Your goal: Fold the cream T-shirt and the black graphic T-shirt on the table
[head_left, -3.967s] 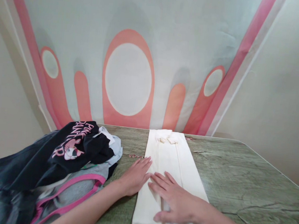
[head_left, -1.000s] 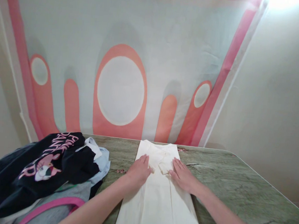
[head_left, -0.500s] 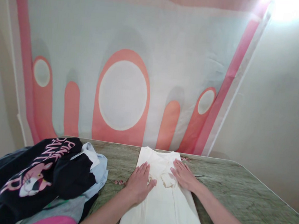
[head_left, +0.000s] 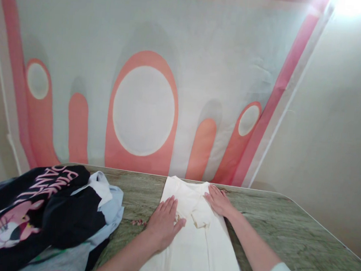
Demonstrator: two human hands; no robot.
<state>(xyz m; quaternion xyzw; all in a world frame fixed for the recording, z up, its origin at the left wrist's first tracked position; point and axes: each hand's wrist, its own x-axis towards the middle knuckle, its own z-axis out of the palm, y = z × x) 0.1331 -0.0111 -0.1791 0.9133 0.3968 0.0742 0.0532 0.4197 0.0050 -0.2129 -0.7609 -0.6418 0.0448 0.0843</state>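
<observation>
A cream-white garment (head_left: 189,246) lies flat on the table, its neckline at the far edge and its sleeves folded inward over the body. My left hand (head_left: 164,222) rests flat on its left side, fingers stretched out and pointing away from me, thumb apart. Near the right shoulder, my right hand (head_left: 218,200) lies flat on the cloth's edge with its fingers extended. One sleeve's cuff (head_left: 201,219) shows between the two hands. The nearest part of the garment runs out of view at the bottom.
On the left, a heap of clothes holds a black Pink Panther top (head_left: 18,214), a light blue piece (head_left: 115,210) and a grey one (head_left: 65,260). The wood-patterned table (head_left: 291,238) meets a wall hanging (head_left: 207,49) with pink and orange shapes behind.
My right hand has moved slightly up along the garment's right edge, toward the shoulder. My left hand stays at about the same place on the cloth. The view has shifted a little.
</observation>
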